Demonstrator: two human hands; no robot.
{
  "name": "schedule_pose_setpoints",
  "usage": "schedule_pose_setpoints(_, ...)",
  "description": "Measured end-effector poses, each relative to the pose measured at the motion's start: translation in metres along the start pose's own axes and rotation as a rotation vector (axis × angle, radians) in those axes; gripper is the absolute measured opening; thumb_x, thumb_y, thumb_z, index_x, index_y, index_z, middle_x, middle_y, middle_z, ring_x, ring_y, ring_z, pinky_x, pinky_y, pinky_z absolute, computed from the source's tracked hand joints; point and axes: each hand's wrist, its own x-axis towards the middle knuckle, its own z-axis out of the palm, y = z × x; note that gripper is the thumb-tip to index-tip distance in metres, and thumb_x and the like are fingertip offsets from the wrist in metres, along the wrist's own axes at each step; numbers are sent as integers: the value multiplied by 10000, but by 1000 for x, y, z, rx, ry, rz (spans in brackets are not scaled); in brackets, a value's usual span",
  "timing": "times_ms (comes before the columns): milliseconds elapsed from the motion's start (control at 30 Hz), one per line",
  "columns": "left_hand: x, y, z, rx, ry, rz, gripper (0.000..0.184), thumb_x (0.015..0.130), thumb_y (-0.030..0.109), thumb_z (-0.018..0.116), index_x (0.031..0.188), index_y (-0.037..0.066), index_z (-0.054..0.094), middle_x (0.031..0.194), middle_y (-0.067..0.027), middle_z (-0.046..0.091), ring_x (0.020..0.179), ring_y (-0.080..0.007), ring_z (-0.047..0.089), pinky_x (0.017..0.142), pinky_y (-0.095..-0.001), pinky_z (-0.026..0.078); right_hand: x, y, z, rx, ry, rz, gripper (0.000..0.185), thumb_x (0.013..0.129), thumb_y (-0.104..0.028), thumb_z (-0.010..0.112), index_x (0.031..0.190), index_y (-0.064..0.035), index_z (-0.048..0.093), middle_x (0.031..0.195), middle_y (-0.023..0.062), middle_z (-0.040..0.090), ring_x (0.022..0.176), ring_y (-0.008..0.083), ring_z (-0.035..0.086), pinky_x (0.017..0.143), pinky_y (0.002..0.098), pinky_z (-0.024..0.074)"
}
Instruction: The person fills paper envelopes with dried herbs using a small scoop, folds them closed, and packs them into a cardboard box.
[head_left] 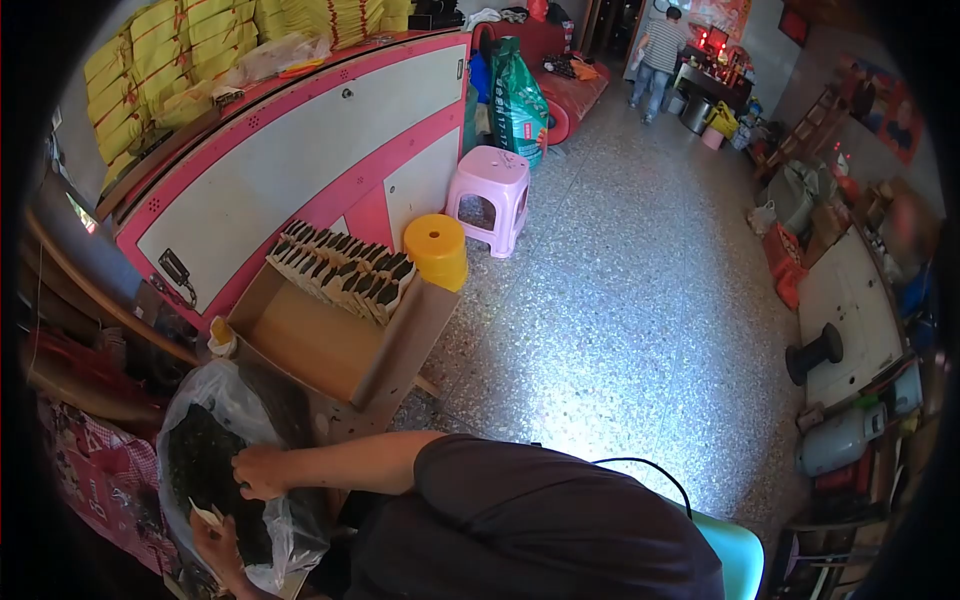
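Note:
A clear plastic bag [297,535] stands open at the lower left, filled with dark green loose leaves [200,450] that look dried. Over the bag's near side, my left hand [217,548] pinches a small pale paper packet [207,515]. My right hand [262,472] is above the leaves with its fingers curled together; what they hold is too small to make out. Just beyond the bag sits a cardboard box [310,335]. Rows of small paper packets filled with dark material [345,270] stand upright along its far side.
Beyond the box are a yellow stool [436,245] and a pink plastic stool [490,190]. A pink-and-white panel [300,120] runs behind, with yellow bundles [190,50] on top. A person [660,60] stands far back on the speckled floor [620,270].

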Motion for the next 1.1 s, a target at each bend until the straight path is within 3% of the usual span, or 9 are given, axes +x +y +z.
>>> schedule_pose_setpoints(333, -2, 4, 0, 116, 54, -56, 541, 743, 26, 666, 1246, -21, 472, 1021, -107, 576, 924, -180, 546, 789, -308, 453, 1, 1, 3, 7, -30, 30, 277, 759, -276, 606, 731, -5, 653, 884, 192, 601, 895, 370, 588, 782, 458, 477)
schedule_pose_setpoints(733, -5, -5, -3, -46, -15, -82, 547, 767, -8, 653, 1275, -31, 451, 1113, -117, 563, 990, -202, 544, 843, -313, 451, 0, 2, 6, 30, 9, 17, 260, 745, -258, 613, 703, -4, 644, 862, 183, 597, 865, 365, 591, 771, 454, 477)
schedule_pose_setpoints(933, -7, -10, -2, 26, 78, -35, 562, 766, 11, 662, 1282, -31, 446, 1142, -134, 558, 1012, -208, 541, 855, -322, 454, -1, 2, 6, 12, 23, 35, 248, 737, -255, 608, 683, -14, 634, 850, 174, 594, 842, 361, 592, 749, 451, 481)
schedule_pose_setpoints(1100, -6, -7, -6, -2, -11, -169, 601, 763, 19, 666, 1315, -17, 433, 1166, -162, 561, 1024, -231, 557, 830, -360, 469, 0, 4, 6, -9, -7, 10, 253, 743, -261, 600, 675, -19, 629, 857, 172, 589, 855, 359, 589, 752, 454, 479)
